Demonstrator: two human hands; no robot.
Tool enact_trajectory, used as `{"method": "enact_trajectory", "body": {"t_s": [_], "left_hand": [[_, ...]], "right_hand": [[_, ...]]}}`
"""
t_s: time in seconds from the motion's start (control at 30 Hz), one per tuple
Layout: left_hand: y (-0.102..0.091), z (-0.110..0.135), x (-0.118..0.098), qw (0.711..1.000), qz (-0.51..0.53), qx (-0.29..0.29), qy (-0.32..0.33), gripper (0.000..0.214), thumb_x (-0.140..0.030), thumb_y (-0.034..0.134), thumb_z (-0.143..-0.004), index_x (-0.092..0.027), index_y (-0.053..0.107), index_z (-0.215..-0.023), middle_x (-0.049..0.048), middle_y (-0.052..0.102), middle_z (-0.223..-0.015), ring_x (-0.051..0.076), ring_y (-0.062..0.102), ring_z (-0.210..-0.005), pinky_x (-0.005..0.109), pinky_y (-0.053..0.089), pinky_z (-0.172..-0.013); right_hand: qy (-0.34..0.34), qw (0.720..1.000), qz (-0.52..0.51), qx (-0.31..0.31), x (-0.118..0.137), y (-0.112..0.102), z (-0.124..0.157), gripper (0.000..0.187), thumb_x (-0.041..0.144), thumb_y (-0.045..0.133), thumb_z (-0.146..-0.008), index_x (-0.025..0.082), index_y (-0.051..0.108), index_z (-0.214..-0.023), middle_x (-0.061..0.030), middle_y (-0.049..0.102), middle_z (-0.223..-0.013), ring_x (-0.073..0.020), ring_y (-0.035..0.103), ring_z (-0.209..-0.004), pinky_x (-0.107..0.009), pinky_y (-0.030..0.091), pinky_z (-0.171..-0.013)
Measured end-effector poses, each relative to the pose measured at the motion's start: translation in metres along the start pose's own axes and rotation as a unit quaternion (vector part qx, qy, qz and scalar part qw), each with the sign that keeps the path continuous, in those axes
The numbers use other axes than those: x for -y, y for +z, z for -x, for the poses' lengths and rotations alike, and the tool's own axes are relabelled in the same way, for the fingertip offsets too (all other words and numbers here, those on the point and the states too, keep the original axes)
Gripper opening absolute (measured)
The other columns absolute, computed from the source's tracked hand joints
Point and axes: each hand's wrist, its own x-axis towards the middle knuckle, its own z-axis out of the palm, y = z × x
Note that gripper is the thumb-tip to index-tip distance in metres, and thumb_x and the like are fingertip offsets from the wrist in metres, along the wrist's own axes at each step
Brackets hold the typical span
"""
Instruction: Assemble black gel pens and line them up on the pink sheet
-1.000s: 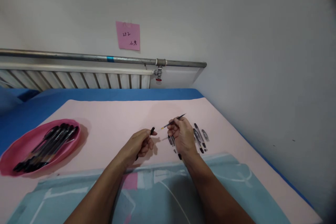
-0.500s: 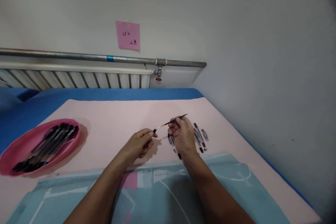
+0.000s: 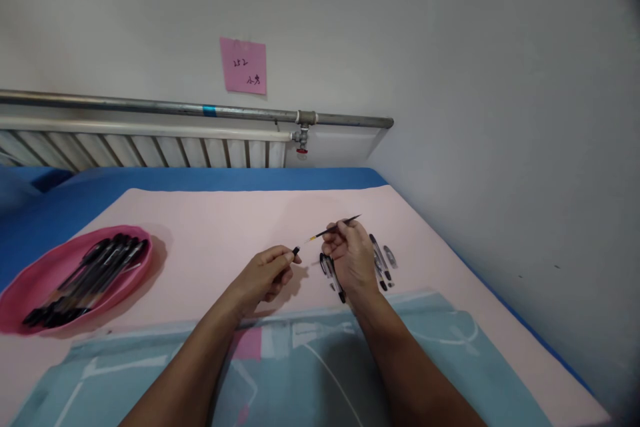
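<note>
My left hand [image 3: 270,272] is closed around a pen barrel, whose short black end [image 3: 296,251] shows past thumb and forefinger; the rest is hidden in the palm. Between the fingers of my right hand [image 3: 350,253] is a slim pen refill [image 3: 333,229], dark along its length, yellowish and clear at its left end, with its pointed end up and right. A small gap separates the refill's clear end from the black barrel end. Below and beside my right hand lie pen parts: a clear barrel with a black end [image 3: 340,290], and several black-and-clear pieces [image 3: 381,257].
A pink oval basket [image 3: 143,273] at the left holds several black pens [image 3: 100,280]. Pink sheeting [image 3: 225,220] covers the blue surface [image 3: 240,179]. Nearest me lies a teal cloth [image 3: 125,380]. A radiator, a metal pipe [image 3: 150,107] and walls stand behind and at right.
My right hand has shifted slightly up and right with the refill, so the gap to the barrel end in my left hand is wider. My left hand has barely moved.
</note>
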Motion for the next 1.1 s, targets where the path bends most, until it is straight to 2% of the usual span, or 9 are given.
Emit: {"method": "enact_trajectory", "body": {"t_s": [0.43, 0.63, 0.73, 0.83, 0.93, 1.03, 1.1], "left_hand": [[-0.001, 0.001, 0.001, 1.000, 0.003, 0.011, 0.011, 0.027, -0.043, 0.048, -0.080, -0.018, 0.054, -0.088, -0.0074, 0.038, -0.055, 0.000, 0.019, -0.035, 0.016, 0.009, -0.035], [-0.004, -0.004, 0.006, 0.997, -0.080, -0.002, 0.000, 0.029, -0.044, 0.049, -0.078, -0.016, 0.056, -0.083, -0.0067, 0.041, -0.053, 0.001, 0.025, -0.034, 0.016, 0.012, -0.034], [-0.005, -0.005, 0.006, 0.998, -0.069, -0.008, -0.007, 0.031, -0.046, 0.049, -0.077, -0.017, 0.056, -0.084, -0.0073, 0.041, -0.052, 0.001, 0.023, -0.033, 0.016, 0.011, -0.034], [-0.005, -0.003, 0.005, 0.999, -0.045, 0.003, -0.020, 0.031, -0.045, 0.050, -0.076, -0.017, 0.056, -0.086, -0.0075, 0.041, -0.052, 0.001, 0.021, -0.033, 0.016, 0.010, -0.034], [-0.003, -0.002, 0.004, 0.999, -0.036, 0.014, -0.022, 0.029, -0.044, 0.052, -0.076, -0.016, 0.056, -0.084, -0.0073, 0.041, -0.053, 0.000, 0.021, -0.034, 0.016, 0.010, -0.035], [-0.003, -0.002, 0.005, 1.000, -0.027, 0.003, -0.016, 0.029, -0.045, 0.051, -0.076, -0.017, 0.054, -0.083, -0.0072, 0.041, -0.052, 0.001, 0.022, -0.034, 0.016, 0.010, -0.035], [-0.004, -0.002, 0.005, 1.000, -0.022, -0.012, -0.011, 0.030, -0.045, 0.052, -0.076, -0.017, 0.054, -0.083, -0.0074, 0.040, -0.052, 0.001, 0.022, -0.034, 0.016, 0.009, -0.035]], "right_hand": [[0.019, 0.999, 0.035, 0.013, 0.000, -0.001, 0.000, 0.010, 0.022, 0.056, -0.069, 0.018, 0.047, -0.071, 0.0024, 0.058, -0.065, -0.0083, 0.054, -0.049, -0.016, 0.037, -0.035], [0.032, 0.994, 0.090, 0.044, 0.001, -0.006, -0.003, 0.008, 0.022, 0.055, -0.068, 0.018, 0.049, -0.070, 0.0027, 0.057, -0.063, -0.0080, 0.052, -0.046, -0.016, 0.036, -0.033], [0.073, 0.993, 0.068, 0.060, 0.002, -0.009, -0.007, 0.010, 0.022, 0.056, -0.067, 0.018, 0.048, -0.070, 0.0026, 0.058, -0.064, -0.0077, 0.052, -0.047, -0.015, 0.033, -0.033], [0.066, 0.991, 0.073, 0.093, 0.003, -0.012, -0.008, 0.010, 0.023, 0.056, -0.067, 0.018, 0.049, -0.071, 0.0021, 0.060, -0.066, -0.0076, 0.052, -0.047, -0.015, 0.034, -0.034], [0.057, 0.975, 0.158, 0.144, 0.000, -0.012, -0.003, 0.009, 0.025, 0.055, -0.071, 0.017, 0.053, -0.073, 0.0029, 0.058, -0.058, -0.0071, 0.049, -0.041, -0.016, 0.034, -0.034], [0.097, 0.937, 0.258, 0.217, -0.007, -0.011, 0.004, 0.012, 0.028, 0.056, -0.071, 0.016, 0.057, -0.070, 0.0034, 0.057, -0.053, -0.0066, 0.046, -0.038, -0.016, 0.033, -0.034], [0.107, 0.922, 0.295, 0.225, -0.010, -0.010, 0.005, 0.015, 0.031, 0.057, -0.071, 0.016, 0.058, -0.071, 0.0028, 0.058, -0.056, -0.0068, 0.047, -0.040, -0.016, 0.032, -0.033]]}}
